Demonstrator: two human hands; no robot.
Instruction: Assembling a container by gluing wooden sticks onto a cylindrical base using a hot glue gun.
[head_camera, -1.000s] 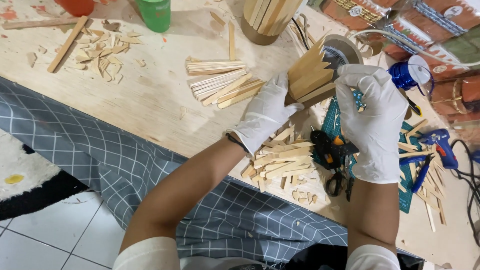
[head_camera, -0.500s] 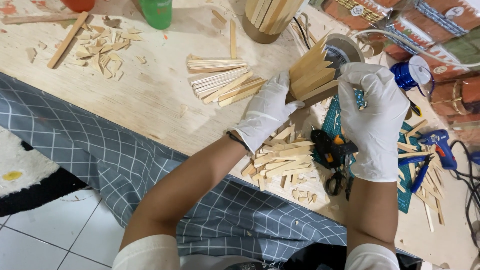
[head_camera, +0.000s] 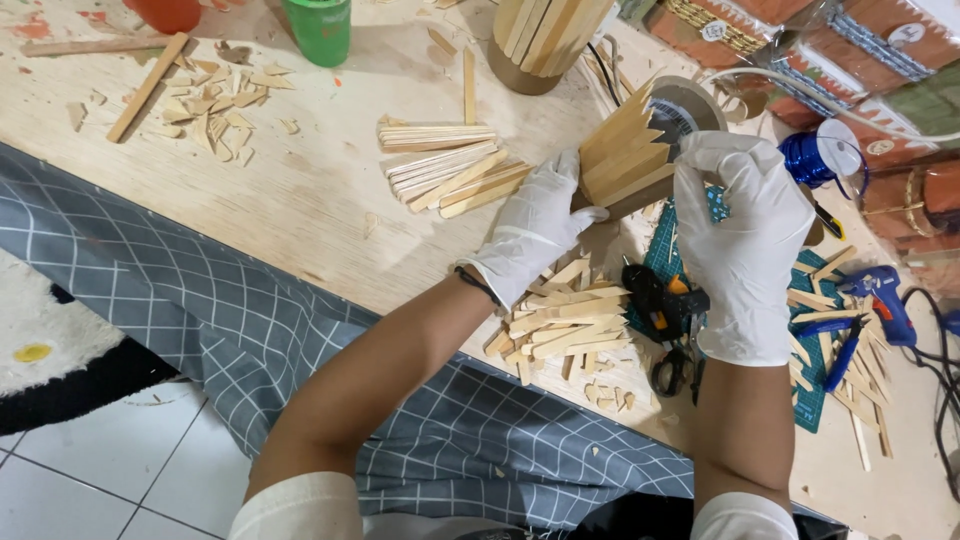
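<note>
Both my hands wear white gloves. My left hand (head_camera: 535, 230) and my right hand (head_camera: 745, 235) together grip a cone-shaped piece (head_camera: 625, 155) made of pointed wooden craft sticks, held tilted above the wooden table (head_camera: 300, 190). The left hand clasps its lower left side, the right hand its right side. Under my hands lies a pile of cut sticks (head_camera: 565, 320). A stack of whole craft sticks (head_camera: 450, 170) rests just left of the held piece.
A black glue gun (head_camera: 665, 300) and scissors (head_camera: 675, 370) lie on a green cutting mat (head_camera: 810, 390). A blue glue gun (head_camera: 880, 300), a blue ribbon spool (head_camera: 820, 160), a stick-covered cylinder (head_camera: 545, 40), a green cup (head_camera: 320, 30) and wood scraps (head_camera: 215, 110) surround them. A grey checked cloth (head_camera: 230, 320) drapes the near edge.
The held stick piece has shifted only slightly in my hands; both grips stay as they were.
</note>
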